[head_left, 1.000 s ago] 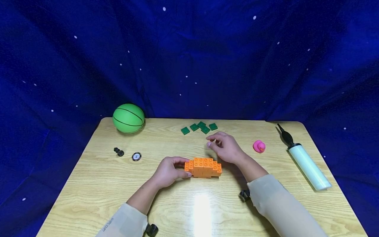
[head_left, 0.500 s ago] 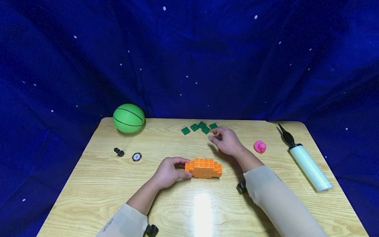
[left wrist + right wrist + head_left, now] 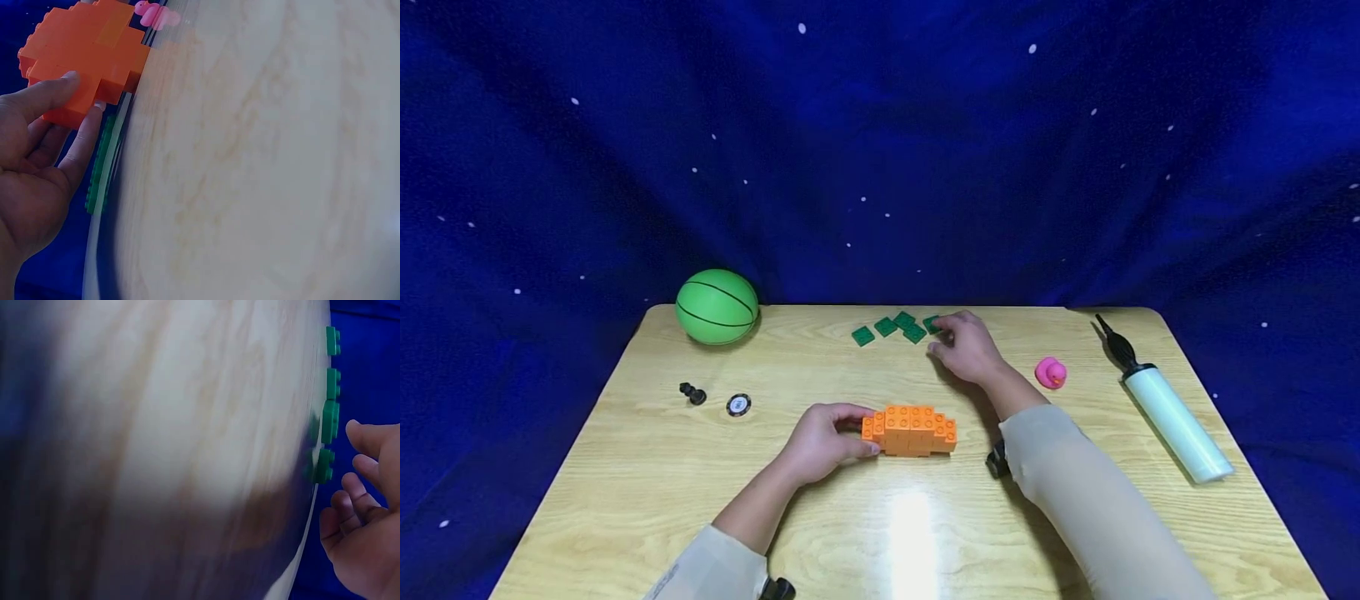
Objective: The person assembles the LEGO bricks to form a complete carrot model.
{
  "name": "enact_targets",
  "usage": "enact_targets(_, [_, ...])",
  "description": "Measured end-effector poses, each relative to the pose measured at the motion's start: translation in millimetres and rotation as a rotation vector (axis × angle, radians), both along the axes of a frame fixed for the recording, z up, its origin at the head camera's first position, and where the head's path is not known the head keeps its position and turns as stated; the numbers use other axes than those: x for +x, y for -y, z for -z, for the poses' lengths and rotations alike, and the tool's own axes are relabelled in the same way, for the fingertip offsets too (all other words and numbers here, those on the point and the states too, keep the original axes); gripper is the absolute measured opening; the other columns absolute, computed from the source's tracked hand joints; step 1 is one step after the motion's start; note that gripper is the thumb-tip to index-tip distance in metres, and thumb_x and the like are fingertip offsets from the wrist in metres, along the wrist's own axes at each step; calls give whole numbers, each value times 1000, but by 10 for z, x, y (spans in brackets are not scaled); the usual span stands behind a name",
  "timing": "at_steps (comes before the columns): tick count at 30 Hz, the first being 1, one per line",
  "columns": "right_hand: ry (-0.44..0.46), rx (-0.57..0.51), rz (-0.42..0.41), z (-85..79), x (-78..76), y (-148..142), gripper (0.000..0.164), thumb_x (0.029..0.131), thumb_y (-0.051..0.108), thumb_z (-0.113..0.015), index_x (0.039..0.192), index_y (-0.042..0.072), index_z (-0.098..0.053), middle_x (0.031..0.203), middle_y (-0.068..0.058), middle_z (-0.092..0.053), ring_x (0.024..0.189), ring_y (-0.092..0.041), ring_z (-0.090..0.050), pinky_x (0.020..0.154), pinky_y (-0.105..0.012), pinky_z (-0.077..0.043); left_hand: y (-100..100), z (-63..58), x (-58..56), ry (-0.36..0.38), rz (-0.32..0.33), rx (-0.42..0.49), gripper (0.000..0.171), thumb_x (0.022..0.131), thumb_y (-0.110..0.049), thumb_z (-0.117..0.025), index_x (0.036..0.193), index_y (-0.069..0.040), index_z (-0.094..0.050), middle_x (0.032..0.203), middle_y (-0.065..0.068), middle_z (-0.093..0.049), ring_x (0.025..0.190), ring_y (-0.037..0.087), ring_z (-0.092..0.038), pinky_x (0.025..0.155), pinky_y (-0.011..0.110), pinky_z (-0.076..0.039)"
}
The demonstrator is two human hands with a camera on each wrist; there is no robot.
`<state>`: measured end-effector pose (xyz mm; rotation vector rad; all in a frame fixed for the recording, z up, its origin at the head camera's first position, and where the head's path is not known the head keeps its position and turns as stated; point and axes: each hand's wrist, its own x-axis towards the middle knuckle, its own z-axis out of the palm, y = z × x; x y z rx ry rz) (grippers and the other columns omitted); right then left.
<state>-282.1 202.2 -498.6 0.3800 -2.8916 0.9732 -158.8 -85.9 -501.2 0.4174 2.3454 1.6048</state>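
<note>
My left hand (image 3: pixel 820 442) grips the left end of a stepped block built of orange toy bricks (image 3: pixel 910 429), thumb in front and fingers behind. In the left wrist view the thumb lies on the broad face of the orange block (image 3: pixel 94 47). Several flat green toy bricks (image 3: pixel 886 326) lie near the back edge of the table. Over the rightmost green brick (image 3: pixel 932 324) reaches my right hand (image 3: pixel 967 346), its index fingertip at that brick. Whether it touches cannot be told. Thumb and fingers stand apart in the right wrist view, beside the green bricks (image 3: pixel 329 422).
On the left are a green ball (image 3: pixel 717 307), a black chess pawn (image 3: pixel 692 393) and a poker chip (image 3: pixel 739 405). A pink rubber duck (image 3: pixel 1051 372) and a hand pump (image 3: pixel 1176 423) lie at the right of the wooden table (image 3: pixel 647 508). Behind hangs a blue curtain (image 3: pixel 880 150).
My right hand has moved away from the orange block, back toward the rightmost green brick. The left hand still holds the block. The head view has shifted slightly.
</note>
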Motion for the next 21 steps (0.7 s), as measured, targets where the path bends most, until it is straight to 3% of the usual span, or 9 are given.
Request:
enact_targets(14, [97,97,45,39,-142,88,51,96,23,-73,142,4,-61,140,-22,-53,132,-42,-47,111,-51,-41,23,8,25,19,-24,6,44,78,-15,-92,118,-9,-76,112,6,-76,103,20,-71,88,36,-58])
enact_targets(21, [79,101,40,26,-137,75,29,96,19,-72,120,3,-71,136,-20,-58,133,-43,-46,113,-49,-39,-1,-12,18,23,-21,-3,44,77,-16,-92,118,-10,-76,111,5,-76,102,20,-71,88,36,-58])
